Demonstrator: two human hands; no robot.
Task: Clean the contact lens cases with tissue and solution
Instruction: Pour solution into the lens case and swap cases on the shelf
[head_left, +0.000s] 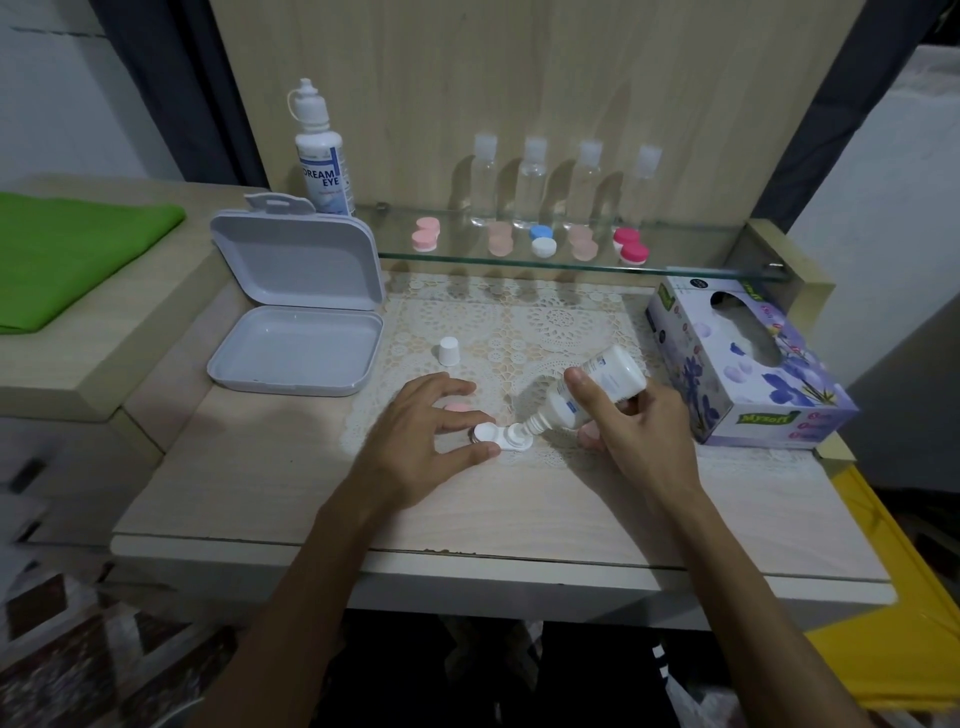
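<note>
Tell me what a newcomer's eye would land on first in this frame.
First, the two hands at the middle of the desk: the right hand tips a small white solution bottle nozzle-down into one well of an open white lens case, which the left hand steadies with its fingertips. Next, the floral tissue box at the right. Then the row of coloured lens cases on the glass shelf behind.

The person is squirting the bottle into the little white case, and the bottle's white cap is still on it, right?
Not quite. The head view shows the right hand tipping the solution bottle over the white lens case, which the left hand steadies, but the white cap is off, standing on the lace mat behind the left hand.
</note>
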